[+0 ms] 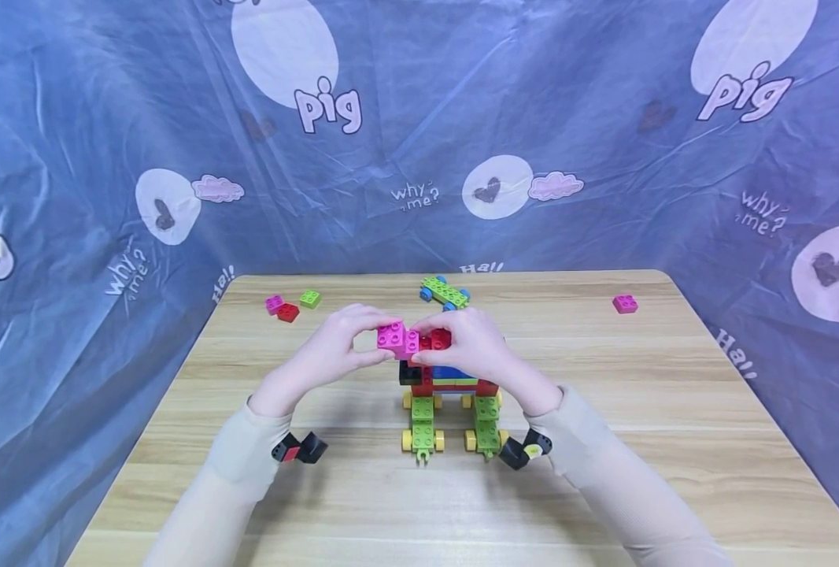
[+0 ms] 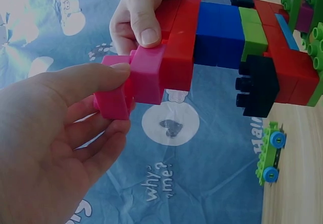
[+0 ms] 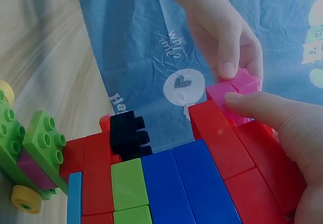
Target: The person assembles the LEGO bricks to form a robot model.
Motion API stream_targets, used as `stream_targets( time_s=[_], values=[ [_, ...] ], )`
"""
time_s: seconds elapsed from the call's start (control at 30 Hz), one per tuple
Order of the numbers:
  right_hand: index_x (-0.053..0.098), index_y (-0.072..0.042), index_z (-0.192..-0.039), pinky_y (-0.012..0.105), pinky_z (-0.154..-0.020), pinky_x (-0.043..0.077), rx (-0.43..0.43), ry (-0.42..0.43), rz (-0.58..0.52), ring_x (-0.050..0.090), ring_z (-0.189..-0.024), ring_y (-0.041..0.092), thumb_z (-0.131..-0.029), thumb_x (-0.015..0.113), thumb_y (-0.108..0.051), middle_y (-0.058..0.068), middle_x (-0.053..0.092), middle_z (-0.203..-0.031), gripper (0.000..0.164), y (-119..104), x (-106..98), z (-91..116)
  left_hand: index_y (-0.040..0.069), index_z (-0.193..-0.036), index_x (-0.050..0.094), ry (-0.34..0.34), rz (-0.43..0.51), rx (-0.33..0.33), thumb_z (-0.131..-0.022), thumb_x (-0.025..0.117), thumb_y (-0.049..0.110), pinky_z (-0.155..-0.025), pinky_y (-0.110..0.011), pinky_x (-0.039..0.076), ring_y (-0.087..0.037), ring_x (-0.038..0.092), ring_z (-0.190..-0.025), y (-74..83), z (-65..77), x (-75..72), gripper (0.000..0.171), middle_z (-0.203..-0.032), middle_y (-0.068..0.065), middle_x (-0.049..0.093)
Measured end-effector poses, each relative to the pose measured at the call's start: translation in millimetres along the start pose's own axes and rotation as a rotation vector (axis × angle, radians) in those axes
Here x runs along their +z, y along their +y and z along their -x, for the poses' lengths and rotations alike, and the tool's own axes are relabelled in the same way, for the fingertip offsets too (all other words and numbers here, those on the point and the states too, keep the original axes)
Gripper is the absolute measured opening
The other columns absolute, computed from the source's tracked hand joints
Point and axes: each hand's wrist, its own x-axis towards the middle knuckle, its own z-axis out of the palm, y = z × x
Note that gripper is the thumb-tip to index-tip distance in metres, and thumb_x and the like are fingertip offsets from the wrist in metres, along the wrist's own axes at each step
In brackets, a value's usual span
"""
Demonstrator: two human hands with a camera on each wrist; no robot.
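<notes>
My left hand (image 1: 341,340) pinches a pink building brick (image 2: 113,99) between thumb and fingers. It sits against a second pink brick (image 2: 146,77), one a little offset from the other. That second brick joins the red bricks (image 2: 181,37) on top of a built brick model. My right hand (image 1: 471,343) grips the model's upper end, its thumb (image 3: 242,102) on the pink brick beside the red ones. Below the red are blue bricks (image 3: 194,178), a lime layer (image 3: 130,183) and a jutting black brick (image 3: 126,133). Green wheeled bases (image 1: 423,431) with yellow wheels support the model.
Behind the model stands a lime car base (image 1: 445,292) with blue wheels. Loose pink (image 1: 274,304), red (image 1: 288,313) and lime (image 1: 310,298) bricks lie at the back left. Another pink brick (image 1: 625,304) lies back right. A blue printed curtain (image 1: 419,142) encloses the wooden table (image 1: 363,504).
</notes>
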Motion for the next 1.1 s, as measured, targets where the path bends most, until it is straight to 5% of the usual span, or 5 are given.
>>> stream_targets(
  time_s=[0.57, 1.1],
  values=[
    [0.073, -0.013, -0.11, 0.021, -0.048, 0.035, -0.03, 0.006, 0.02, 0.044, -0.049, 0.002, -0.079, 0.078, -0.039, -0.001, 0.075, -0.087, 0.041, -0.7, 0.6, -0.8, 0.005, -0.127, 0.062, -0.171, -0.04, -0.083, -0.084, 0.074, 0.02, -0.1, -0.047, 0.046, -0.029, 0.057, -0.116, 9.7, -8.2, -14.1, 0.047, -0.121, -0.012, 0.064],
    [0.073, -0.012, -0.11, 0.021, -0.053, 0.043, -0.014, 0.001, 0.009, 0.053, -0.058, 0.002, -0.079, 0.079, -0.036, 0.002, 0.075, -0.095, 0.04, -1.3, -0.2, 0.4, 0.007, -0.124, 0.065, -0.16, -0.044, -0.089, -0.082, 0.076, 0.02, -0.095, -0.044, 0.05, -0.027, 0.06, -0.11, 8.1, -10.7, -10.3, 0.045, -0.116, -0.01, 0.067]
  ],
)
